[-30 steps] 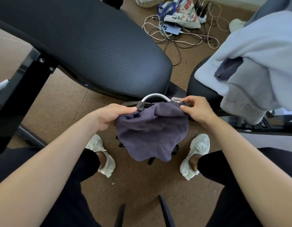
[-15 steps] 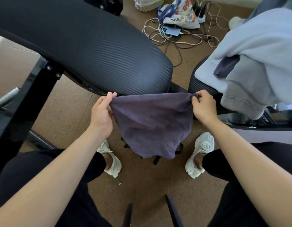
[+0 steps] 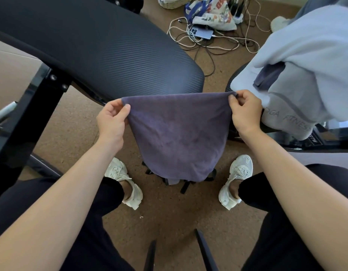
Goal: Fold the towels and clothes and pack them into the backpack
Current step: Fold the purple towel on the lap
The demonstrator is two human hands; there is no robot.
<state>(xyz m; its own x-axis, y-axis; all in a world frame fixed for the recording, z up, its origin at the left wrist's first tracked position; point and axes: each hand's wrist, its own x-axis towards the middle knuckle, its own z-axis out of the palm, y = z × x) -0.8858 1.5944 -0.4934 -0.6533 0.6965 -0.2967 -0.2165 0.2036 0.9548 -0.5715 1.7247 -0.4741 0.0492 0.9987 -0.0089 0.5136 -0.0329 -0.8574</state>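
At the left a black ribbed bench pad slants over the brown floor, and just in front of it the left hand pinches the upper left corner of the purple towel between thumb and curled fingers. The towel hangs flat in the air between both shoes, and below its lower edge only dark straps of the backpack show. The right hand pinches the upper right corner the same way, close beside a heap of pale clothes and a grey lettered towel on the right.
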